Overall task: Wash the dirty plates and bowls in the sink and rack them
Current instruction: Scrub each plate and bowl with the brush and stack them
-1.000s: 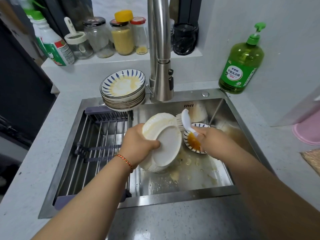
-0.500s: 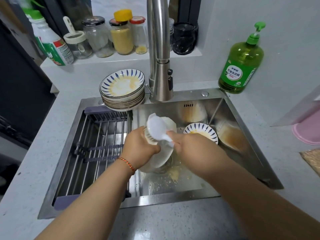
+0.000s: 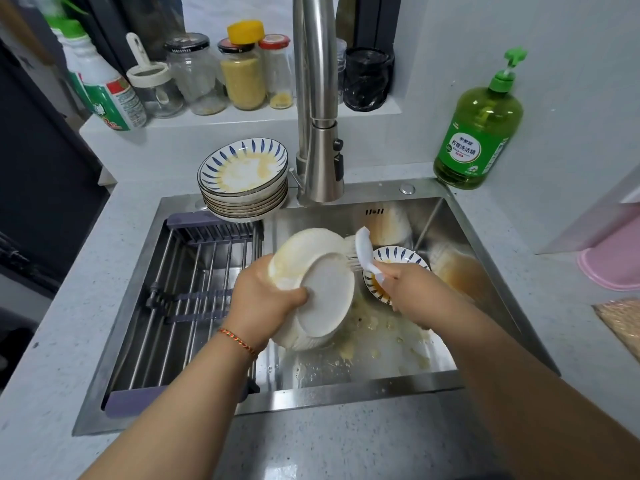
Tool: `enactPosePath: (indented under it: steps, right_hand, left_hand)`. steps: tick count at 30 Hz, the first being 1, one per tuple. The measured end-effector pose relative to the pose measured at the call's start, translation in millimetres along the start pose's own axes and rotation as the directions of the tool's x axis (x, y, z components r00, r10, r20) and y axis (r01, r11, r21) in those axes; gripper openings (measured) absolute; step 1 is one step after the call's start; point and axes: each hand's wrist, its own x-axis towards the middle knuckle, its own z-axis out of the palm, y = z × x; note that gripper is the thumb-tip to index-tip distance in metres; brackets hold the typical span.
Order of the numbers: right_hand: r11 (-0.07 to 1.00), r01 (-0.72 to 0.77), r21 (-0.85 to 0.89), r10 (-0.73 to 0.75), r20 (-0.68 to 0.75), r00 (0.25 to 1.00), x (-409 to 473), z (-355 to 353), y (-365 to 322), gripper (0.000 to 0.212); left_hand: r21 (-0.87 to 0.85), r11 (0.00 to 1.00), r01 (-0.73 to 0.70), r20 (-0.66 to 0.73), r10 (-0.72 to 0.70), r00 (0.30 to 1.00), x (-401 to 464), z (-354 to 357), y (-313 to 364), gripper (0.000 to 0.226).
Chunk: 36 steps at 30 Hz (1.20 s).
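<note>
My left hand (image 3: 265, 299) grips a white bowl (image 3: 317, 289) by its rim, tilted on edge over the steel sink (image 3: 485, 271), its underside facing me. A white dish brush (image 3: 363, 249) is in the grip of my right hand (image 3: 408, 289), its bristles against the bowl's upper right edge. Behind the brush, a blue-patterned bowl (image 3: 401, 258) with orange residue lies on the sink floor. A stack of dirty blue-patterned plates (image 3: 244, 180) stands at the sink's back left corner. The metal drying rack (image 3: 194, 289) spans the sink's left half and holds no dishes.
The faucet (image 3: 317, 116) rises behind the sink. A green dish soap bottle (image 3: 479, 129) stands at the back right. Jars (image 3: 242, 74) and a cleaner bottle (image 3: 104, 88) line the ledge. Food scraps lie on the sink floor. A pink basin (image 3: 613, 268) is at the right edge.
My right hand swept the brush left across the bowl's base, then back to the bowl's upper right edge. The left hand kept hold of the tilted bowl.
</note>
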Motion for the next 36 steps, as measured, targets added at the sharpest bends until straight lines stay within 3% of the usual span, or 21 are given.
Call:
enactPosePath:
  steps: [3, 6, 9, 17, 21, 24, 27, 30, 33, 36]
  right_hand:
    - [0.945, -0.058, 0.322, 0.064, -0.007, 0.998, -3.0, 16.7, 11.7, 0.031]
    - [0.833, -0.067, 0.549, 0.084, -0.007, 0.996, -4.0, 31.0, 11.7, 0.023]
    - [0.746, -0.073, 0.662, 0.075, 0.025, 0.997, -4.4, 33.4, 10.9, 0.021]
    - [0.888, -0.043, 0.458, 0.041, 0.015, 0.999, -3.5, 11.3, 16.5, 0.029]
    - [0.932, -0.073, 0.356, 0.077, 0.003, 0.997, 0.2, 4.6, 14.4, 0.023]
    - [0.961, -0.135, 0.239, 0.14, -0.002, 0.99, 1.6, 0.0, 18.3, 0.039]
    - [0.987, -0.01, 0.159, 0.024, -0.092, 0.995, 3.7, 2.4, 15.9, 0.048]
    - [0.975, 0.121, 0.185, -0.091, -0.16, 0.983, -5.5, 3.0, -6.7, 0.048]
    - [0.968, 0.233, 0.087, -0.222, -0.127, 0.967, -19.6, 9.1, -23.5, 0.051]
    - [0.994, 0.104, -0.033, -0.108, -0.141, 0.984, -9.3, 1.6, -9.3, 0.051]
  left_hand:
    - [-0.307, 0.95, 0.053, -0.084, -0.083, 0.993, -2.5, 0.4, -3.9, 0.046]
    - [-0.604, 0.789, 0.114, -0.017, -0.155, 0.988, -8.8, 9.7, -5.7, 0.052]
    - [-0.689, 0.703, 0.176, 0.075, -0.172, 0.982, -18.4, 17.2, -11.1, 0.049]
    - [-0.463, 0.816, 0.347, 0.298, -0.226, 0.927, -5.1, 2.9, -3.5, 0.05]
    - [-0.362, 0.898, 0.251, 0.206, -0.186, 0.961, 1.0, 3.1, -1.5, 0.052]
    - [-0.205, 0.971, 0.121, 0.099, -0.103, 0.99, 2.4, 0.6, -1.3, 0.053]
    - [-0.062, 0.998, 0.026, 0.086, -0.021, 0.996, 0.3, 4.1, 1.4, 0.05]
    - [0.067, 0.997, -0.039, 0.119, 0.031, 0.992, -2.4, 12.8, 1.5, 0.044]
    - [0.035, 0.999, -0.006, 0.114, 0.002, 0.994, -2.9, 17.4, -3.4, 0.045]
    - [-0.043, 0.999, 0.03, 0.082, -0.027, 0.996, -5.9, 13.7, -7.1, 0.049]
